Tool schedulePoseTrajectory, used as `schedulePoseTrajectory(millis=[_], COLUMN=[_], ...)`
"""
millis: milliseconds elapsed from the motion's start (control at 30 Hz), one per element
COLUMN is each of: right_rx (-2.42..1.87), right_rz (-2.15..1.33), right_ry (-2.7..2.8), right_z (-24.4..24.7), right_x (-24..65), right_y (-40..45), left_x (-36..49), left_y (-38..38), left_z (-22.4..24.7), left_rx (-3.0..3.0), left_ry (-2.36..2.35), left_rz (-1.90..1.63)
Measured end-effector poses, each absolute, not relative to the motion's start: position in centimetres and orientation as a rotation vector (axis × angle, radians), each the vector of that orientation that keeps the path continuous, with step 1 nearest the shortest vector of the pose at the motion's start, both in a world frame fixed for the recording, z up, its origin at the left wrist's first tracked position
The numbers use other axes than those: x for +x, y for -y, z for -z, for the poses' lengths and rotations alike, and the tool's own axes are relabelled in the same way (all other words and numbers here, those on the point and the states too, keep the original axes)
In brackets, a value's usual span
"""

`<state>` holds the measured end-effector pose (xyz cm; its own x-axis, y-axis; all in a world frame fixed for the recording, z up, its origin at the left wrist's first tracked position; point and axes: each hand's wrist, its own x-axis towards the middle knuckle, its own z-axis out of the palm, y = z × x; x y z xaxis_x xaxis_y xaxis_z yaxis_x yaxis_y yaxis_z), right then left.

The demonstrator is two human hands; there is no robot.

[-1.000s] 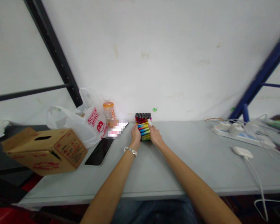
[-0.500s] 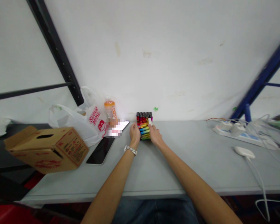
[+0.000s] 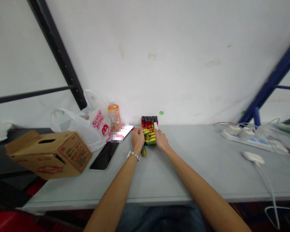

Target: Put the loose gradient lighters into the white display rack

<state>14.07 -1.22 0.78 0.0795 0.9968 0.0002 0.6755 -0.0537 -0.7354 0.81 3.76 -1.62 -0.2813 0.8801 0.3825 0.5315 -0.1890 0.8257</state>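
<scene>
Near the wall, a block of upright batteries (image 3: 149, 121) with dark tops and red to purple sides stands on the grey table. In front of it lies a stack of shiny yellow-green batteries (image 3: 150, 138). My left hand (image 3: 137, 139) is closed at the left side of the stack; a thin red item sticks out by its fingers, and what it grips is too small to name. One loose battery (image 3: 144, 151) lies below that hand, slanted. My right hand (image 3: 160, 140) is closed on a small white piece (image 3: 156, 126) at the stack's right side.
To the left are a cardboard box (image 3: 50, 154), a plastic bag (image 3: 96, 125), an orange-capped bottle (image 3: 114, 112), a dark phone (image 3: 104, 156) and a bright-screened device (image 3: 127, 130). On the right are a power strip (image 3: 251, 140), cables and a white charger (image 3: 253, 157).
My left hand has shifted slightly left. The stack's colours now look yellow instead of blue and rainbow, and one battery lies apart below it. My right hand has barely moved.
</scene>
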Motion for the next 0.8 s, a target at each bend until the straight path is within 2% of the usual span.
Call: schedulePoseTrajectory(millis=[233,533,667,800], right_rx=[-1.844,-1.88,-1.878,-1.867], right_rz=[-0.664,-0.657,-0.632,-0.649], right_ry=[1.671,1.629,1.694,1.71], right_z=[-1.1,-1.6,-1.3,-1.0], right_x=[14.4,15.1,15.4,15.5], right_y=[1.7,1.8,1.7,1.4], left_x=[1.4,2.0,2.4,2.9], left_y=[-1.6,-1.0,-0.6,-0.2], left_z=[0.7,0.6,0.3,0.0], left_rx=[1.786,1.988,2.296,2.561], left_ry=[-1.916,-2.004,-1.749,-1.489], left_rz=[-1.302,-1.36,-1.326,-1.085])
